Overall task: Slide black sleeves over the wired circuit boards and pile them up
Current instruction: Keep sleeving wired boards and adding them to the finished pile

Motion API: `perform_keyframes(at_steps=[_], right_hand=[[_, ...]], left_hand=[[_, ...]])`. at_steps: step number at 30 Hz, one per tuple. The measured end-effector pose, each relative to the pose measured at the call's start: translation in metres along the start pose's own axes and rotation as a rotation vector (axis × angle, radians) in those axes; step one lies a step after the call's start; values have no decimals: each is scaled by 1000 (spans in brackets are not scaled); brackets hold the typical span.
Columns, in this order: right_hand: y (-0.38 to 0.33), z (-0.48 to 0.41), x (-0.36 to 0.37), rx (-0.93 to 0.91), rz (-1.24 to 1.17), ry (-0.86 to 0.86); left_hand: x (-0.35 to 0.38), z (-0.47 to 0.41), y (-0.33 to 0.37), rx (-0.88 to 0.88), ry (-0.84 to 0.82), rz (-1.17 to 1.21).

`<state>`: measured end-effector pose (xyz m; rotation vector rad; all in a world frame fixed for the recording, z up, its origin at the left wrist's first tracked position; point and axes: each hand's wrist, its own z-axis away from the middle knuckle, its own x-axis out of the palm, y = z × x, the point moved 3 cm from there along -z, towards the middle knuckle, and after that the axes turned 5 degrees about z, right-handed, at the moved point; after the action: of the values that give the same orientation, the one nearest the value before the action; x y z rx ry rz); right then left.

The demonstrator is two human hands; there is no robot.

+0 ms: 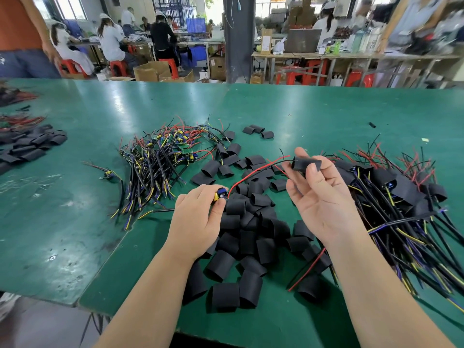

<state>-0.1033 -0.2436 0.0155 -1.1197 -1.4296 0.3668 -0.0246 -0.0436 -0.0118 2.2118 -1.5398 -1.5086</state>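
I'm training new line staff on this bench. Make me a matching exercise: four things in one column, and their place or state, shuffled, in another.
1 left hand
2 right hand
3 bare boards
4 sleeved boards

A pinches a black sleeve
B heaped right of the loose sleeves
C grips a wired board
D heaped left of the loose sleeves

Pairs: 1-C, 2-A, 3-D, 4-B

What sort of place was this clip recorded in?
Probably an electronics assembly workshop: a long green workbench heaped with wired circuit boards and black sleeves, and behind it capped workers on red stools at more benches.
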Motion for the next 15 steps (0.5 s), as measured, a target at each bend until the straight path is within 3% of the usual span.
perform_keyframes(at_steps=[6,15], right_hand=[[-4,1,3,6,-77,-5],[0,-2,-4,-12,6,30]], left_hand=[[1,0,0,-2,10,5],[1,1,5,40,-19,-15]])
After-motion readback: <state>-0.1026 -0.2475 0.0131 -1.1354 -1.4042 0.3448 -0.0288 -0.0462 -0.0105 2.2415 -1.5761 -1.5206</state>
